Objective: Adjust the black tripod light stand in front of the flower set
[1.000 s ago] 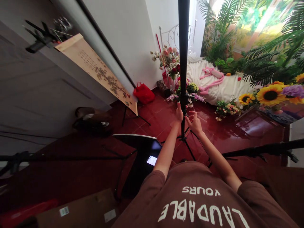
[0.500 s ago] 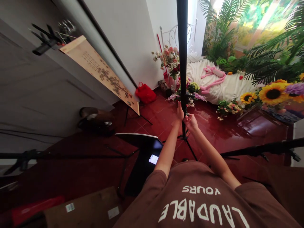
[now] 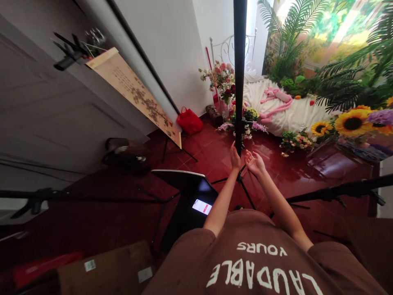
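A black upright stand pole (image 3: 239, 57) rises in front of me from a tripod base, with a dark knob or clamp (image 3: 241, 123) partway down. My left hand (image 3: 235, 157) is open beside the lower pole, fingers stretched along its left side; whether it touches the pole I cannot tell. On the pole's other side, my right hand (image 3: 255, 162) is open and apart from it, palm turned up, fingers loosely bent, holding nothing. Left of my forearm, a lit phone (image 3: 202, 206) lies on a dark chair-like surface (image 3: 178, 229).
A hanging scroll (image 3: 138, 98) and a red bag (image 3: 189, 121) are at left. Behind the pole is a white-draped bed (image 3: 254, 92) with a pink plush toy (image 3: 278, 100), flowers (image 3: 222, 76) and sunflowers (image 3: 351, 123). Another black stand (image 3: 331, 192) slants in from the right; a cardboard box (image 3: 113, 264) sits lower left.
My right hand has come away from the knob area of the pole and opened. My left hand has dropped slightly lower beside the pole. The view has shifted a little.
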Demonstrator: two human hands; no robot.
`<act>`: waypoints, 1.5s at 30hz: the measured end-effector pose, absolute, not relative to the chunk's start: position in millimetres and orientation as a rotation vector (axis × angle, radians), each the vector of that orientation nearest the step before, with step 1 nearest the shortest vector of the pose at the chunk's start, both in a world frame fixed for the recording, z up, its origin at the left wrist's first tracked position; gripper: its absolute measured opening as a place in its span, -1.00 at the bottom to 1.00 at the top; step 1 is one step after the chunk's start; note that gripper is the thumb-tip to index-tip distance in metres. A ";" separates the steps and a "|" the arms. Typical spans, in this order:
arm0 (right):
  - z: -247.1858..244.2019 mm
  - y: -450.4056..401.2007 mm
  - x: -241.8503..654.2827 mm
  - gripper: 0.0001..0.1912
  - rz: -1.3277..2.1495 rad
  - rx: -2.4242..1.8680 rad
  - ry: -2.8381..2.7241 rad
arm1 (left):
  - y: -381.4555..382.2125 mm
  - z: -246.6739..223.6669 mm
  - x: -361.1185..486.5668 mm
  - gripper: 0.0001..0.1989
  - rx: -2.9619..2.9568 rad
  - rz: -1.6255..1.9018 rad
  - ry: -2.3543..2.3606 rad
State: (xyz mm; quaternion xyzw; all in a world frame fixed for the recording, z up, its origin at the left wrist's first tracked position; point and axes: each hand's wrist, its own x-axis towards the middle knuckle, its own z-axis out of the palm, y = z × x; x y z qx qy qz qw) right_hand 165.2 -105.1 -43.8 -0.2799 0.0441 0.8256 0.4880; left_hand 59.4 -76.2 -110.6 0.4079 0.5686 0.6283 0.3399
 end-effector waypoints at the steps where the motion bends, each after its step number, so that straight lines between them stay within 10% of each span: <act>1: -49.3 -111.3 173.5 -0.82 1.999 -0.697 0.089 | -87.6 -123.0 65.1 -0.46 1.026 1.606 1.520; 9: -97.7 -170.7 252.5 -0.87 1.727 -1.052 -0.237 | -139.8 -192.8 138.8 -0.56 1.091 1.245 1.413; 25: -77.3 -304.7 435.2 -0.78 1.202 -0.684 -0.062 | -174.4 -74.7 353.5 -0.57 1.528 0.774 0.379; 45: -49.3 -301.6 513.4 -0.71 1.075 -1.486 -0.814 | -181.9 -90.3 387.2 -0.54 1.605 0.766 0.462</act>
